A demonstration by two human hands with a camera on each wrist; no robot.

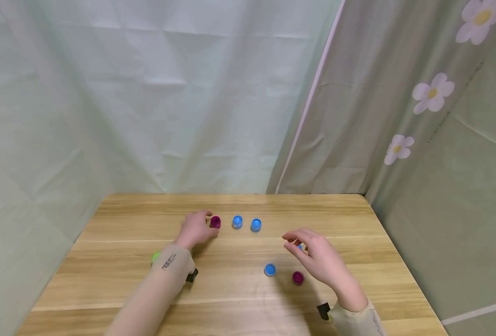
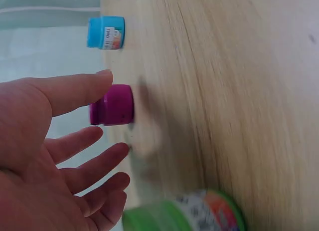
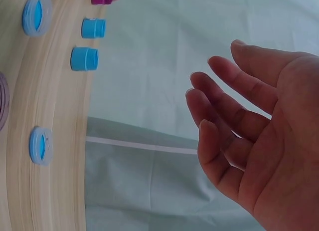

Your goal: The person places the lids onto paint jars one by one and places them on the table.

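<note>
My left hand [image 1: 196, 228] reaches round a small purple paint jar [image 1: 215, 222], thumb and fingers spread on either side. In the left wrist view the thumb overlaps the purple jar [image 2: 117, 105]; whether it touches cannot be told. Two blue paint jars [image 1: 237, 222] [image 1: 256, 225] stand to the right of the purple one. My right hand [image 1: 315, 254] hovers above the table, fingers loosely bent and nothing between them. Beneath and near it lie a blue lid [image 1: 270, 269], a purple lid [image 1: 298, 278] and another blue lid [image 3: 41, 146], mostly hidden by the hand in the head view.
A green jar [image 2: 169, 213] stands beside the left forearm, largely covered by the sleeve in the head view. The wooden table [image 1: 231, 303] ends at a pale curtain [image 1: 189, 116] behind and another at the right.
</note>
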